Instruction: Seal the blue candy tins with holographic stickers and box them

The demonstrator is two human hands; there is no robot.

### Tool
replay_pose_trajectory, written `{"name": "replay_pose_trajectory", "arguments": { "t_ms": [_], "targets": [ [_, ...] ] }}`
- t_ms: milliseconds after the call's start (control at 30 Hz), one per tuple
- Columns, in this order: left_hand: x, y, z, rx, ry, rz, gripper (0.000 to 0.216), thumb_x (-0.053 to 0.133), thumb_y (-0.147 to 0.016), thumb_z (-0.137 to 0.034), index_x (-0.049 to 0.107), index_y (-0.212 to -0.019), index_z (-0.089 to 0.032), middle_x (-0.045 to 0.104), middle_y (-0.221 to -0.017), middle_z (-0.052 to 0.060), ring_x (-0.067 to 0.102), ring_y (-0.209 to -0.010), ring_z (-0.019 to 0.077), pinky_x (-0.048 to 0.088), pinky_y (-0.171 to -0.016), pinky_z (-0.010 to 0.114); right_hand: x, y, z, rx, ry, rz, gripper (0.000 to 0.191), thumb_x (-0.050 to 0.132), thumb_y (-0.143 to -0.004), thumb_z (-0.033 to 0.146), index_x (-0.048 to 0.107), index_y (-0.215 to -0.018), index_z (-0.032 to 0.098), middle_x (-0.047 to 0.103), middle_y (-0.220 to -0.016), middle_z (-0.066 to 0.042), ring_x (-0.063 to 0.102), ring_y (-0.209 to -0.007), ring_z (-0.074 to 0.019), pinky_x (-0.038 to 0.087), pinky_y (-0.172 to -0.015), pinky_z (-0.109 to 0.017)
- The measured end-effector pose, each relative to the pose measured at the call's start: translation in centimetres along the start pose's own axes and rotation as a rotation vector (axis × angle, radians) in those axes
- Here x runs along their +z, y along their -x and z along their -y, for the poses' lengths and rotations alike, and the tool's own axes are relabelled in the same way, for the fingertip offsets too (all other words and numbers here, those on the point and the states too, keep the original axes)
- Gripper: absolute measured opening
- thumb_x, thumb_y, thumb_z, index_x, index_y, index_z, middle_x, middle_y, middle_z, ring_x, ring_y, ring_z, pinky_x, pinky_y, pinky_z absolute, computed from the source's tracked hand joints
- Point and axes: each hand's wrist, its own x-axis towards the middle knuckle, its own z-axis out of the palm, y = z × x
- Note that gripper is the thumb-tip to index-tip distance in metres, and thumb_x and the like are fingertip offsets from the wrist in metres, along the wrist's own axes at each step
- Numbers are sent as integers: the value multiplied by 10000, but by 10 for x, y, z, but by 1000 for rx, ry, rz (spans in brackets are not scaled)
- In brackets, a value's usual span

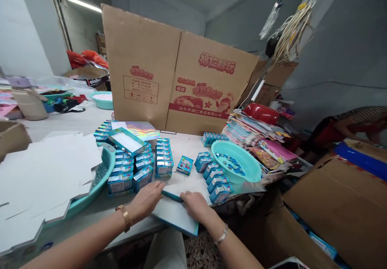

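Note:
Both of my hands rest on a flat, unfolded white and blue carton blank (177, 212) at the table's near edge. My left hand (147, 199), with a gold bracelet on its wrist, curls its fingers over a folded flap of the blank. My right hand (195, 205) presses on the same flap from the other side, fingers closed on it. Just beyond stand stacks of small blue boxes (136, 166) and a single blue box (185, 165) lying alone.
A teal bowl (237, 162) with small pieces sits right, ringed by more blue boxes (216, 178). A pile of white blanks (42, 176) lies in a teal tray left. A large brown carton (181, 75) stands behind. Another person (356, 122) bends at far right.

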Motion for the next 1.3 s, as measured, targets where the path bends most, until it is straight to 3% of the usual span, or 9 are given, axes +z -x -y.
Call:
{"name": "replay_pose_trajectory", "arguments": {
  "t_ms": [133, 267, 400, 533, 600, 700, 833, 1033, 1300],
  "targets": [
    [14, 5, -22, -212, 538, -381, 571, 475, -963, -429, 307, -1459, -200, 396, -1501, 175, 373, -1405, 310, 336, -1145, 497, 4, 37, -13, 253, -89, -27, 230, 492, -878, 162, 609, -1076, 162, 740, -957, -142, 714, -897, -296, 491, -705, -337],
    [71, 10, -51, -537, 1020, -372, 753, 465, -936, -530, 162, -1494, -125, 254, -1559, 241, 311, -1446, 330, 361, -1132, 505, 8, 29, 8, 335, -188, -47, 247, 504, -863, 164, 627, -1077, 180, 751, -946, -131, 718, -899, -282, 487, -728, -328],
    [106, 1, -55, -583, 961, -495, 609, 389, -960, -456, 300, -1462, -123, 323, -1553, 195, 279, -1465, 284, 210, -1217, 480, 12, -1, 42, 378, -276, -95, 259, 476, -880, 134, 634, -1084, 153, 746, -969, -151, 716, -916, -270, 485, -756, -321],
    [105, -7, -41, -661, 840, -556, 598, 364, -943, -423, 382, -1425, -70, 411, -1487, 227, 307, -1438, 335, 192, -1212, 541, 10, -2, 46, 389, -373, -184, 361, 435, -971, 261, 561, -1291, 154, 744, -1017, -119, 712, -917, -261, 496, -759, -324],
    [94, -4, -40, -672, 804, -581, 661, 394, -936, -461, 334, -1460, -62, 358, -1518, 239, 257, -1457, 362, 174, -1205, 576, 11, 17, 30, 366, -537, -361, 459, 468, -980, 380, 494, -1394, 184, 741, -1002, -85, 703, -891, -238, 501, -754, -307],
    [70, 2, -57, -507, 697, -666, 718, 483, -924, -469, 257, -1514, -127, 304, -1565, 189, 237, -1474, 324, 189, -1216, 533, 24, 59, -16, 429, -870, -857, 388, 514, -963, 406, 596, -1281, 199, 708, -1001, -72, 664, -887, -199, 497, -807, -294],
    [50, -21, -112, -286, 842, -429, 758, 572, -891, -426, 225, -1527, -201, 306, -1584, 130, 262, -1474, 294, 228, -1214, 501, 54, 94, -95, 719, -1399, -1322, 460, 713, -795, 465, 618, -1144, 179, 644, -1189, -95, 585, -1132, -239, 432, -1012, -370],
    [89, -117, -184, -274, 966, -5, 1353, 798, -575, -289, -112, -1529, 12, -84, -1626, 274, -72, -1507, 390, 67, -1236, 507, 60, 48, -170, 662, -1858, -1059, 566, 725, -668, 600, 696, -1041, 176, 692, -1203, -99, 590, -1210, -301, 467, -1035, -431],
    [128, -176, -159, -116, 910, -39, 1609, 878, -505, -301, -445, -1412, -177, -315, -1591, 180, -230, -1469, 378, 38, -1225, 540, 60, 9, -183, 609, -2189, -671, 547, 741, -715, 606, 721, -1071, 191, 770, -1007, -83, 731, -944, -298, 609, -790, -415]
  ]
}}
